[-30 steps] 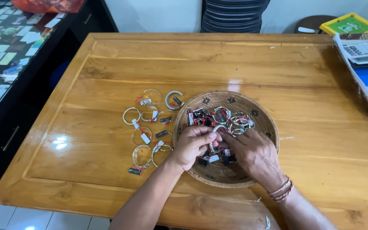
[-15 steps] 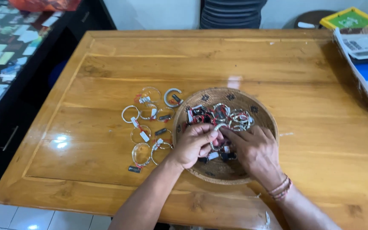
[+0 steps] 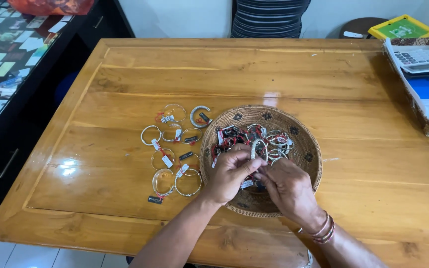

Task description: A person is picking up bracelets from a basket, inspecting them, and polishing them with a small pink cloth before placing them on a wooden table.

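Woven basket (image 3: 301, 136), round and shallow, at centre of wooden table (image 3: 274, 74); heaped with tagged silver bangles (image 3: 274, 139) with red strings, heap densest toward 12 o'clock of the bowl.

Left hand (image 3: 229, 171) and right hand (image 3: 289, 188) meeting over the basket's 6 o'clock half. Silver cuff bangle (image 3: 257, 148) raised on edge between them: left fingers curled, thumb and fingertips pinching its lower end; right fingertips drawn together against the same piece or its tag, exact grip hidden behind the knuckles. Red and brown bracelets (image 3: 322, 231) on the right wrist.

Laid-out group (image 3: 175, 149) at 9 o'clock of the basket, flat on the bare wood, roughly nine or ten rings with small white and dark tags, set apart from one another, not stacked; one thick open cuff (image 3: 199, 116) at the group's 1 o'clock.

Progress, as a judgement: minority of pieces out and spread, larger share in the basket, one piece in hand; sorting under way, likely less than half done.

Calculator (image 3: 415, 57) and papers at 2 o'clock edge; yellow-rimmed green tray (image 3: 403, 27) beyond; person in striped top (image 3: 269, 17) at 12 o'clock.
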